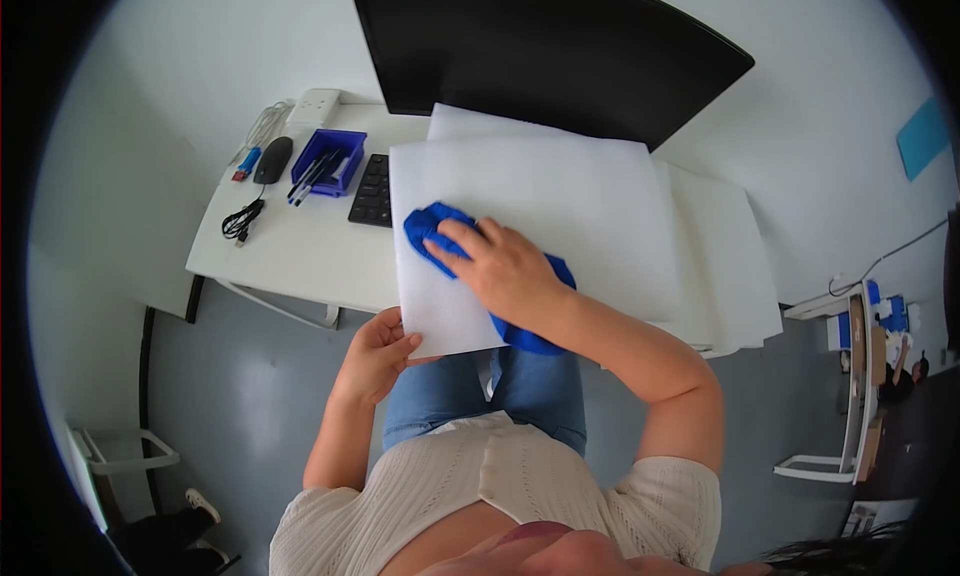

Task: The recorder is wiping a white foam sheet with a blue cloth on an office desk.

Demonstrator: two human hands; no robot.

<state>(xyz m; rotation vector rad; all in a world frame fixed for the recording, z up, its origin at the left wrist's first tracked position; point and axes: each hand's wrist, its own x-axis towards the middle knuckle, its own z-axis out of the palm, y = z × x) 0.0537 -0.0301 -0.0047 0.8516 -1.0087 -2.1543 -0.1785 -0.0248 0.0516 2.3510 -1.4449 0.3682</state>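
Note:
A white sheet, apparently foam (570,193), lies over the desk and juts past its front edge above my lap. Pinched between the thumb and fingers of my left hand (379,355) is the sheet's near left corner. My right hand (510,268) rests on top of the sheet, its fingers pressing into a bunched blue cloth (431,227). Part of the cloth trails out under my wrist towards the near edge. Behind this sheet another white sheet (465,122) shows, and more white sheeting (727,253) spreads to the right.
A black monitor (540,43) stands at the back of the white desk (300,257). Left are a partly covered keyboard (369,197), blue bin (355,163) with pens, mouse (273,160), coiled cable (242,220) and power strip (315,107). A person (904,381) is far right; another's shoe (202,505) shows lower left.

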